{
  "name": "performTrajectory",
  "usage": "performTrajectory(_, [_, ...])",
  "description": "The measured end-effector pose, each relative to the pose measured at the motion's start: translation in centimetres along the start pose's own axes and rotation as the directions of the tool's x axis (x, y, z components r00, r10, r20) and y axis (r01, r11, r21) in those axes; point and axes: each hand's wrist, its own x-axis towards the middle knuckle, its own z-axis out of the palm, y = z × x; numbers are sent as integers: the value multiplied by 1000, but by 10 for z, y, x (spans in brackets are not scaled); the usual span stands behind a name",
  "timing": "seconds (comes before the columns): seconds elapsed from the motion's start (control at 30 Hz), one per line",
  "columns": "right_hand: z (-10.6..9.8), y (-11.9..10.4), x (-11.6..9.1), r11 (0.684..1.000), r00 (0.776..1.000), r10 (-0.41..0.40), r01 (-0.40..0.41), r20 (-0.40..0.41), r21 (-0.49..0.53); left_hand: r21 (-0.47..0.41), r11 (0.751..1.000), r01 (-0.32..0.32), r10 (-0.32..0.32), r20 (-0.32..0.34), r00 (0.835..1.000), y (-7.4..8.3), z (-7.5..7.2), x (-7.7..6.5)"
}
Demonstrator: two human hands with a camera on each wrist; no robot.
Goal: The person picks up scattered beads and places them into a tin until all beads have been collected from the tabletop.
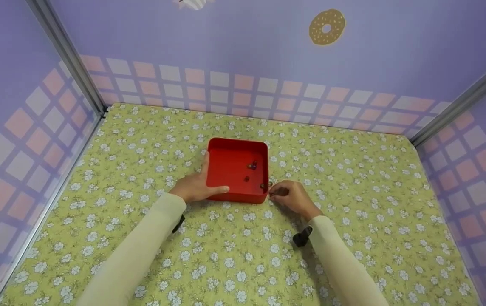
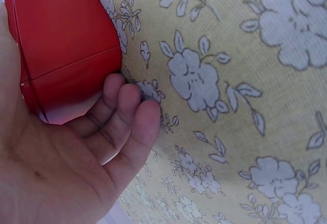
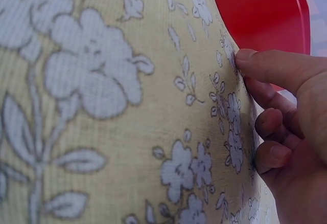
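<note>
A red square box (image 1: 236,197) with low walls stands on the flowered cloth. My left hand (image 1: 194,185) grips its near left corner, thumb over the front rim and fingers along the left outer wall. In the left wrist view the curled fingers (image 2: 148,119) lie beside the box. Several small dark bead-like pieces (image 1: 247,179) lie inside, mostly toward the right. My right hand (image 1: 294,197) rests at the cloth outside the near right corner, thumb and forefinger close together. A tiny brownish piece (image 1: 270,184) shows by those fingertips; whether they pinch anything is hidden.
Yellow-green cloth with white flowers (image 1: 234,255) covers the table. Purple walls with pink and white squares (image 1: 243,83) enclose it at the back, left and right. Metal posts (image 1: 73,55) stand at the back corners. A dark wrist strap (image 1: 302,236) sits at the right cuff.
</note>
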Motion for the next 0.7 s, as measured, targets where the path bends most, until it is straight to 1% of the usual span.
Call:
performTrajectory(0.17, [-1,-1,1,1000,1000,28,-28,-7,8,-17,1000,-1,1,3,1000,1,0,-1])
performTrajectory(0.3, [-2,-3,1,999,998,52,-52,-20,-6,-25,1000,-1,1,4,1000,1,-1,-1])
performTrajectory(0.57, [-5,-8,-2,998,997,64,-63,-36,10,-45,999,-8,9,22,1000,1,-2,-2])
performTrajectory(0.7, [-6,-9,-2,999,998,41,-41,-41,12,-47,999,-6,7,24,1000,1,-2,-2])
